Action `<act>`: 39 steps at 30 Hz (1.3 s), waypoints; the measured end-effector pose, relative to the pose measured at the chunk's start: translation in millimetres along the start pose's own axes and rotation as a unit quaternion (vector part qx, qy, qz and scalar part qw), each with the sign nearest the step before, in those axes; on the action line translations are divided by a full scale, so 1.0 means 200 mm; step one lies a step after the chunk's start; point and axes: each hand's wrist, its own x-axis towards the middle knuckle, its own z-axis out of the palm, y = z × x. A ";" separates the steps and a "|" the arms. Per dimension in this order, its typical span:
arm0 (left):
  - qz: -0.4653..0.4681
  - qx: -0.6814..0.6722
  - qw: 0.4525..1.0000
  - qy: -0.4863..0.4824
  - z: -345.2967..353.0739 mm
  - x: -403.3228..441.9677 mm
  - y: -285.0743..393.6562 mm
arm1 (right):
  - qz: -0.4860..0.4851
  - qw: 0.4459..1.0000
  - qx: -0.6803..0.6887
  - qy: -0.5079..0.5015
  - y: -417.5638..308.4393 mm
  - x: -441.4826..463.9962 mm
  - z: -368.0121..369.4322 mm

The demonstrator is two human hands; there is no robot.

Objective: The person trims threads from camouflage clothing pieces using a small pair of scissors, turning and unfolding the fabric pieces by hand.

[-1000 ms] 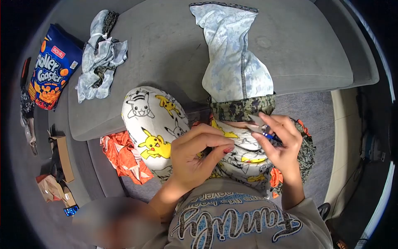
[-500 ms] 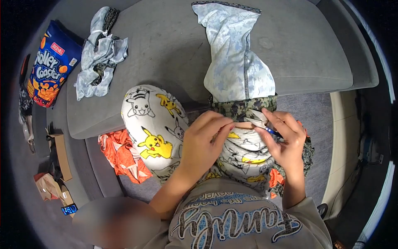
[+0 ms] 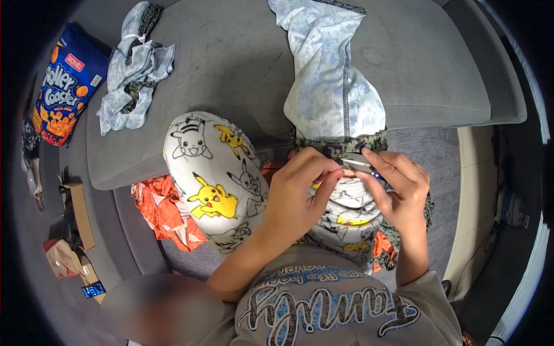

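Observation:
A camouflage garment (image 3: 332, 86), its pale blue side facing up, runs from the couch down to my lap, with a darker green camouflage band (image 3: 323, 147) at the near end. My left hand (image 3: 303, 187) is closed in a pinch at that band's near edge; whether a thread is also between the fingertips is too small to tell. In my right hand (image 3: 401, 187) are small thread snips (image 3: 356, 164) with silver blades and a blue part. The blades point left, close to my left fingertips.
The grey couch (image 3: 427, 75) lies in front. A Pikachu-print covered leg (image 3: 210, 167) rests beside orange cloth (image 3: 167, 210). To the left are another camouflage garment (image 3: 135, 81), a blue snack bag (image 3: 66, 86), a cardboard box (image 3: 82, 216) and a phone (image 3: 93, 289).
My left fingertips have moved right, closer to the snips. The snips' blades look closer together. The camouflage band has bunched a little, and the view has shifted slightly.

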 end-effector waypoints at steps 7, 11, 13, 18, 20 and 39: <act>-0.011 -0.020 1.000 0.004 0.00 0.00 0.00 | -0.007 1.000 0.011 -0.005 0.00 0.00 0.00; -0.052 0.027 0.998 -0.013 -0.05 -0.03 0.02 | 0.016 0.998 0.056 0.039 0.03 -0.01 0.00; -0.089 0.067 0.993 -0.033 -0.11 -0.09 -0.02 | 0.050 0.997 0.022 0.050 0.08 0.03 -0.06; -0.103 0.263 0.956 -0.076 -0.14 -0.14 -0.08 | 0.169 0.983 -0.031 0.069 0.47 0.30 0.00; -0.076 0.221 0.971 -0.043 -0.13 -0.10 -0.04 | 0.152 0.982 -0.059 0.091 0.68 0.37 0.09; 0.019 0.210 0.976 0.053 -0.10 0.19 -0.12 | 0.159 0.976 0.147 0.019 0.09 0.23 0.07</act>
